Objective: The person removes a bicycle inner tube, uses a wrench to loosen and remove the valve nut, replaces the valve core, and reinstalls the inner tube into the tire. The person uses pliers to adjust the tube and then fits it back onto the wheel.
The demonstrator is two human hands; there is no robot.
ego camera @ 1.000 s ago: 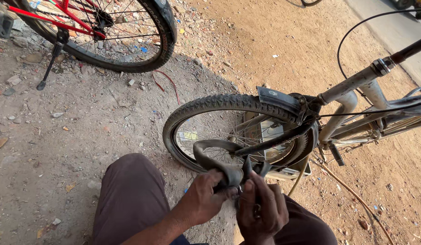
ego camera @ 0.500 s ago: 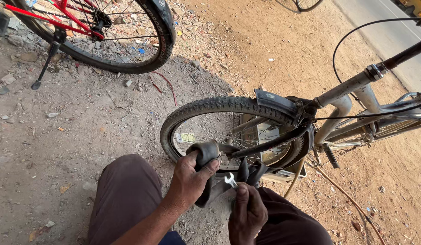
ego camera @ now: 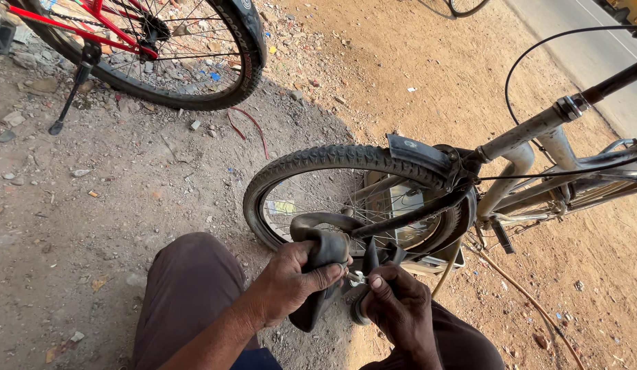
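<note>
While the left hand (ego camera: pixel 291 284) grips the black inner tube (ego camera: pixel 323 250), the right hand (ego camera: pixel 399 308) pinches its metal valve (ego camera: pixel 356 278), near centre against the tyre (ego camera: pixel 332 159). Open dirt ground (ego camera: pixel 113 205) spreads left; the grey bicycle frame (ego camera: pixel 538 130) crowds the right, and a red bicycle (ego camera: pixel 126 27) stands far left.
</note>
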